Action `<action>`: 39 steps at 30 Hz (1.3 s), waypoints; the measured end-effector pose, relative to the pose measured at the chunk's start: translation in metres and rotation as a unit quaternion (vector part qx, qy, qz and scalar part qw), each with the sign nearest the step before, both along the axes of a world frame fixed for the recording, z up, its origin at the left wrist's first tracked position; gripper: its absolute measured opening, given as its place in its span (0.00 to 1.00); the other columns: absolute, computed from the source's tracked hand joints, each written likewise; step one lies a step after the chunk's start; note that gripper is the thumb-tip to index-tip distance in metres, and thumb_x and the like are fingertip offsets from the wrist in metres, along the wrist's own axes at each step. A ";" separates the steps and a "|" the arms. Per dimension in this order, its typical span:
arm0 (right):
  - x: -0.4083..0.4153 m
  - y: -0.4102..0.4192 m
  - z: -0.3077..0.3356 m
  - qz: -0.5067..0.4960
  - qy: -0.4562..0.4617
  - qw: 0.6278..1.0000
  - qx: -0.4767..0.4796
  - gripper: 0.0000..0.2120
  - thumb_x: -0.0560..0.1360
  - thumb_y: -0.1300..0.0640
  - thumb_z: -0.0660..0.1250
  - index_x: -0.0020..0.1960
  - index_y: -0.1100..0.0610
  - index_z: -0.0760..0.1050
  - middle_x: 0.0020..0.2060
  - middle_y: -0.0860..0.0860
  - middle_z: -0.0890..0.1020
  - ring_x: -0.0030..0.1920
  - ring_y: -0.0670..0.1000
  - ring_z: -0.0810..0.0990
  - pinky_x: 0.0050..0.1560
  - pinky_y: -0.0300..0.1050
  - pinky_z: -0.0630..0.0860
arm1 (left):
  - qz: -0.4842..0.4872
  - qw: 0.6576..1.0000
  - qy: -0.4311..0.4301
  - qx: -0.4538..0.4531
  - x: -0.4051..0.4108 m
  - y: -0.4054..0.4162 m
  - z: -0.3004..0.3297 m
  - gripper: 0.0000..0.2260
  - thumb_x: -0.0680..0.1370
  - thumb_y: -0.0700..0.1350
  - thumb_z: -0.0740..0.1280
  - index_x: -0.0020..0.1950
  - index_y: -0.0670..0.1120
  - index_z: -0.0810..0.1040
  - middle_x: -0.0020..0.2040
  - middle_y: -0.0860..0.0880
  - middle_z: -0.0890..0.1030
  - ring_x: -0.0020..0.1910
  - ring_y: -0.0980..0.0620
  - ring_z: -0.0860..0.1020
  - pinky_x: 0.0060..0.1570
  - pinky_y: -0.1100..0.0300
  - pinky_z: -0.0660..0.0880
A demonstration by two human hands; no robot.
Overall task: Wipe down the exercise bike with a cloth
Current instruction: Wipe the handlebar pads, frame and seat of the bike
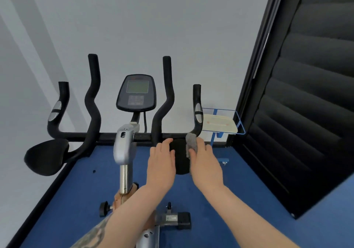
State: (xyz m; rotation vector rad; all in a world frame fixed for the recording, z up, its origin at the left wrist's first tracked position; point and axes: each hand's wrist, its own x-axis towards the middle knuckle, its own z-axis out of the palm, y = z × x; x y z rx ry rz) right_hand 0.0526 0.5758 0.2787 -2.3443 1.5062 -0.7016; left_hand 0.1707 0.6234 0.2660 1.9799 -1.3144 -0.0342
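The exercise bike (126, 148) was mid-wipe: right hand (206, 161) clutched the cloth (191, 142) on the right pad (180, 157), left hand (161, 159) rested flat, handlebars seemingly next.

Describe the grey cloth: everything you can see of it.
The grey cloth is small, soft and fuzzy-looking, bunched into a wad. The right hand grips it, and most of it sticks out above the fingers. It sits against the right elbow pad of the exercise bike, just below the base of the right handlebar grip. The left hand rests on the pad beside it, not touching the cloth.
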 end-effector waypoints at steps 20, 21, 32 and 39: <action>0.013 0.038 -0.017 -0.073 -0.324 0.934 0.132 0.17 0.83 0.49 0.53 0.71 0.49 0.58 0.60 0.50 0.76 0.51 0.50 0.78 0.50 0.54 0.77 | -0.005 1.000 0.013 0.000 -0.001 0.001 0.001 0.16 0.83 0.45 0.56 0.71 0.47 0.67 0.55 0.48 0.75 0.52 0.51 0.67 0.51 0.54 0.70; 0.011 0.032 -0.015 -0.067 -0.311 0.939 0.130 0.17 0.83 0.49 0.53 0.70 0.49 0.59 0.60 0.50 0.76 0.50 0.51 0.78 0.49 0.53 0.77 | -0.006 1.000 0.013 0.001 -0.001 0.001 0.001 0.16 0.83 0.45 0.56 0.72 0.47 0.67 0.55 0.48 0.75 0.53 0.51 0.67 0.52 0.54 0.70; 0.016 0.024 -0.015 -0.083 -0.297 0.942 0.133 0.16 0.82 0.49 0.54 0.68 0.51 0.59 0.58 0.51 0.77 0.51 0.53 0.78 0.47 0.49 0.75 | -0.003 1.000 0.008 0.022 -0.001 0.002 0.005 0.17 0.84 0.45 0.56 0.73 0.48 0.66 0.57 0.48 0.75 0.55 0.50 0.68 0.51 0.55 0.70; 0.007 0.010 -0.005 -0.008 -0.156 0.985 0.072 0.21 0.83 0.47 0.52 0.74 0.49 0.59 0.61 0.48 0.71 0.59 0.50 0.73 0.51 0.50 0.75 | 0.001 1.000 0.027 0.016 -0.004 0.003 0.006 0.16 0.83 0.44 0.56 0.72 0.47 0.66 0.57 0.47 0.75 0.56 0.49 0.69 0.54 0.51 0.71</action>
